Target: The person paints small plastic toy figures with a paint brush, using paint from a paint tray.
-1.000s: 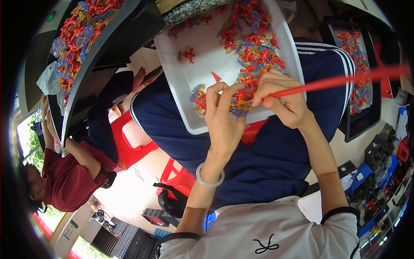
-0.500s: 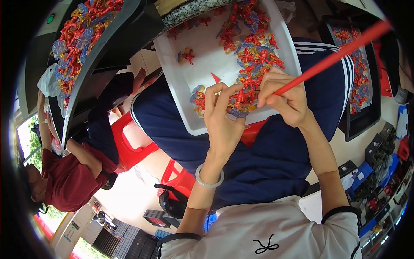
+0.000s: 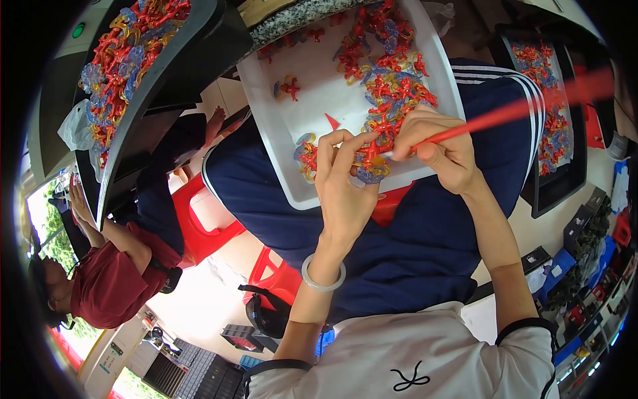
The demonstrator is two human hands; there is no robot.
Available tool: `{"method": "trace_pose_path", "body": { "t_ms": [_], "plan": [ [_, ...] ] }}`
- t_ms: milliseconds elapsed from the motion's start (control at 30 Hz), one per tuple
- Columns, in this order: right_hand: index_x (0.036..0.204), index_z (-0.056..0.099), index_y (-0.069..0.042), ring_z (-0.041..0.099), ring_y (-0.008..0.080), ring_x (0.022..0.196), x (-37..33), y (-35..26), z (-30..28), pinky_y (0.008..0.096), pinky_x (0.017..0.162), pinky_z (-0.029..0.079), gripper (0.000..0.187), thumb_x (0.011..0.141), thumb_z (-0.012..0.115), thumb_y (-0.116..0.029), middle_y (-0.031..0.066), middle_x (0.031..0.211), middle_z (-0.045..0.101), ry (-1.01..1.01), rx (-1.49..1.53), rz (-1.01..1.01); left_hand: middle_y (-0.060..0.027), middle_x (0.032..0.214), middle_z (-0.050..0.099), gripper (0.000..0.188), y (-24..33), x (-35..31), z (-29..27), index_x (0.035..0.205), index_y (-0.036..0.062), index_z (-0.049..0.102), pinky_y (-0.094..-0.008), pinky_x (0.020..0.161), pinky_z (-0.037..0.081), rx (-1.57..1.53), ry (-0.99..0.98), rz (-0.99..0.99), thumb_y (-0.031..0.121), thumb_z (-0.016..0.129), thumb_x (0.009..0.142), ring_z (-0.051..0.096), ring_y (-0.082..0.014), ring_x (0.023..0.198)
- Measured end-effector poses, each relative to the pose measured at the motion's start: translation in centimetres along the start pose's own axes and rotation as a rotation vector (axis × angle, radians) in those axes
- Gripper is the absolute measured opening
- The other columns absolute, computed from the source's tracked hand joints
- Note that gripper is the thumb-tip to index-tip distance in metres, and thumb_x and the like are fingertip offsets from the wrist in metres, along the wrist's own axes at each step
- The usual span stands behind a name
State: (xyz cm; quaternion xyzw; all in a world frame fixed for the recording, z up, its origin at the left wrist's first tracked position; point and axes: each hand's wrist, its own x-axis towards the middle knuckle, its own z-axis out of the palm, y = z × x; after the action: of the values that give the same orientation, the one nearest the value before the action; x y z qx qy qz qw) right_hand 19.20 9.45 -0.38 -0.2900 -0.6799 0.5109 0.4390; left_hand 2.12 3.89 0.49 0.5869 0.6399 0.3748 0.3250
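My right hand [image 3: 442,149] is closed around a long, thin red stick-shaped tool [image 3: 495,120]. The tool's outer end slants up to the right, and its working end is blurred beside my left fingertips. Fingers bent, my left hand [image 3: 345,173] pinches a small plastic figure [image 3: 367,163] in red, yellow and translucent blue. Both hands are over the near edge of a white tray [image 3: 302,189] resting across my lap. Similar small figures [image 3: 392,93] lie heaped along the tray's right side. A small red pointed piece [image 3: 332,121] lies on the tray floor.
A black tray [image 3: 149,80] of the same figures stands at upper left, another black-rimmed tray [image 3: 578,153] at right. A speckled stone edge [image 3: 292,23] borders my tray's far side. At left sits a co-worker in a dark red shirt [image 3: 109,282]. Red stools [image 3: 206,229] stand below.
The red tool's outer end has swung downward and is blurred, while its working end shifted against the held figure. My left hand barely moved. The co-worker's hands have come together lower down.
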Motion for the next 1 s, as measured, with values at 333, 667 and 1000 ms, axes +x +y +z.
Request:
{"method": "trace_pose_path", "body": {
  "t_ms": [333,667,1000],
  "plan": [
    [0.074,0.064,-0.002,0.055,0.0198,0.062,0.4,-0.1,-0.4,0.0327,0.069,0.039,0.046,0.094,0.05,-0.041,0.0066,0.068,0.061,-0.117,-0.087,-0.012,-0.0009,0.098,0.048,0.047,-0.5,-0.2,-0.2,0.103,0.0069,0.067,-0.0206,0.056,0.037,-0.016,0.009,0.016,-0.01,0.073,0.059,0.046,-0.0075,0.068],
    [0.072,0.062,-0.001,0.051,0.015,0.058,0.5,0.2,1.0,0.0303,0.065,0.037,0.025,0.09,0.054,-0.016,0.0061,0.065,0.06,0.142,0.056,-0.016,-0.0006,0.101,0.047,0.053,-0.6,-0.4,-1.1,0.106,0.0061,0.065,-0.0195,0.057,0.037,-0.232,-0.043,-0.144,-0.01,0.075,0.056,0.042,-0.0067,0.067],
    [0.09,0.066,0.001,0.055,0.014,0.069,0.3,0.7,0.7,0.0255,0.066,0.043,0.035,0.097,0.051,-0.029,0.0094,0.081,0.064,0.193,0.259,0.045,-0.0118,0.122,0.055,0.059,-2.0,-0.6,-1.7,0.133,0.0006,0.039,-0.0297,0.091,0.047,-0.934,-0.209,-0.368,0.007,0.07,0.084,0.062,-0.0234,0.104]
  ]
}}
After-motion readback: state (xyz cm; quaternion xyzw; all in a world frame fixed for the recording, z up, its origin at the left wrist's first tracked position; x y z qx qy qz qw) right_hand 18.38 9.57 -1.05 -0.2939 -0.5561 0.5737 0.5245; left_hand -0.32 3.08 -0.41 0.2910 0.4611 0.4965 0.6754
